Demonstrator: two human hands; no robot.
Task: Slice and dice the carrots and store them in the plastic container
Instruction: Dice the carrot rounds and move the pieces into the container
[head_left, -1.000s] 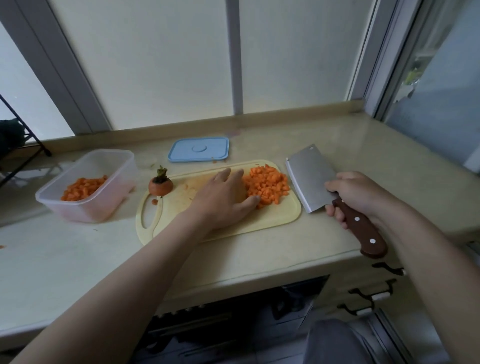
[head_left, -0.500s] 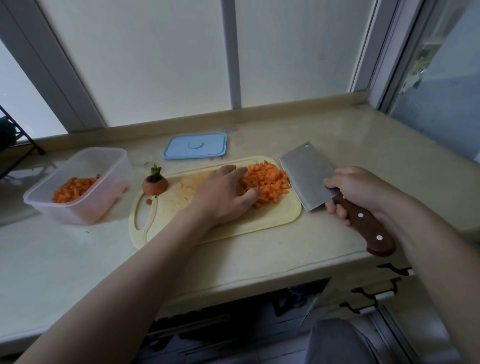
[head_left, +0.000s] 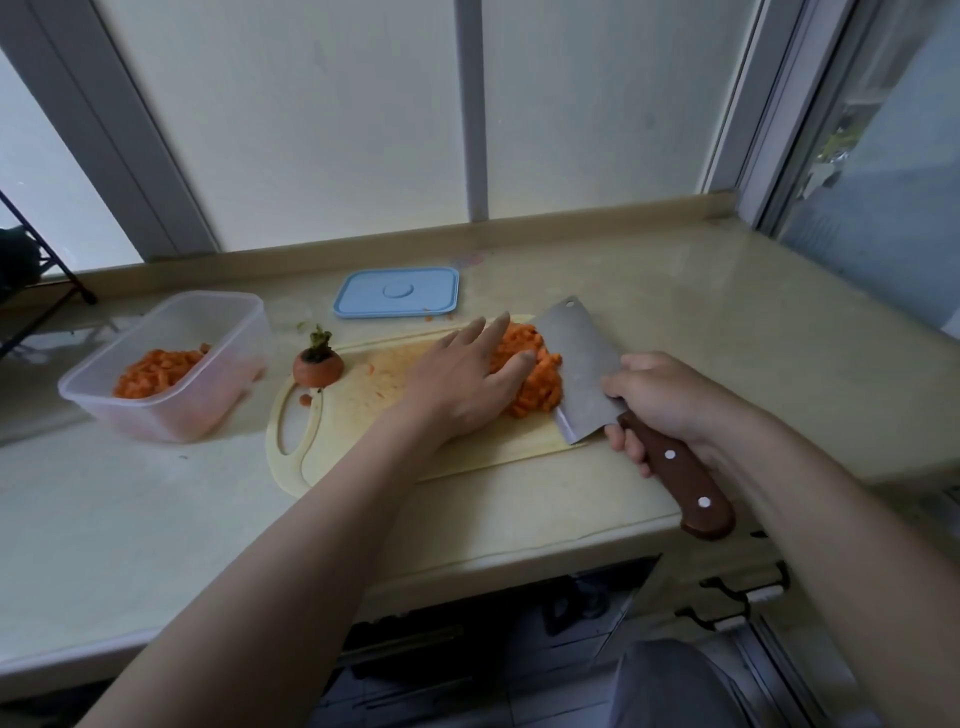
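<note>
On the pale yellow cutting board (head_left: 363, 431), toward its right end: a heap of diced carrot (head_left: 540, 389). Pressed on its left side by the left hand (head_left: 467, 379) — fingers straight and spread, grasping nothing, palm down over the board. Hemmed in from the right by the flat steel blade of a cleaver (head_left: 582, 364), tilted, lower edge down at the board, touching the dice. Gripped at its brown riveted wooden handle by the right hand (head_left: 660, 400), fingers curled tight around it, handle end reaching toward the counter's front edge.

At the board's left end, beside the oval handle slot: a cut-off carrot top (head_left: 318, 366) with a green stub, upright on its cut face, plus a stray orange bit just in front of it.

Left of the board and apart from it, on the beige countertop (head_left: 130, 509): a clear plastic container (head_left: 208, 410), open, partly filled with more diced carrot (head_left: 156, 371). Behind the board, near the window sill: a light blue lid (head_left: 397, 292), lying flat — well apart from the container.

At far left, part of a black wire rack (head_left: 47, 280). Below the counter on the right, dark drawer handles (head_left: 737, 597).
</note>
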